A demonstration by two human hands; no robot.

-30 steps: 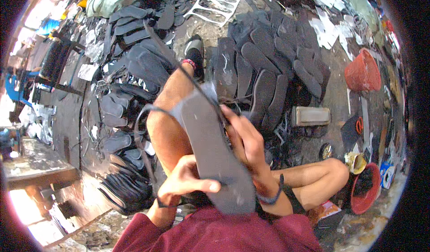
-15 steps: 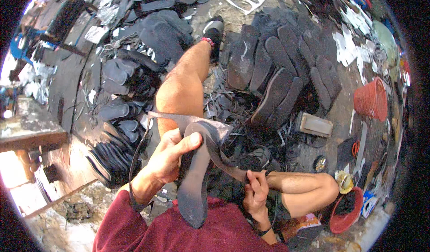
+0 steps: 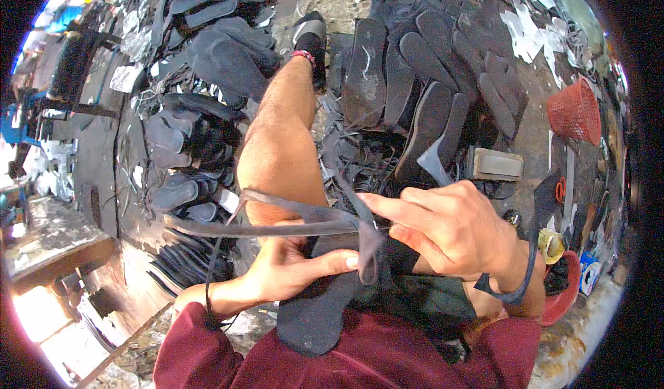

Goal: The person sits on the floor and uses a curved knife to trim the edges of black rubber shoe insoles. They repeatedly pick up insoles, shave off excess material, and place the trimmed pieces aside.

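My left hand (image 3: 297,268) is wrapped round a dark grey shoe sole (image 3: 311,327), its thumb lying on the upper part. The sole's rounded end points down towards my maroon shirt. Thin grey straps (image 3: 263,230) run across the sole and out to the left over my knee. Reaching in from the right, my right hand (image 3: 449,230) has its fingers closed on a strap beside the left thumb. The exact grip point is partly hidden by its fingers. Another dark strap (image 3: 531,268) hangs around my right wrist.
Piles of dark soles (image 3: 429,57) lie ahead, with more soles (image 3: 225,53) left of my outstretched leg (image 3: 283,140). Scraps litter the floor between. At right are a pale rectangular block (image 3: 498,164) and a red basket (image 3: 574,110). A wooden bench (image 3: 62,240) stands at left.
My right hand has come up and left from near my right knee to the strap at the sole. The left hand and sole have shifted slightly right and down, and the straps now stretch leftward.
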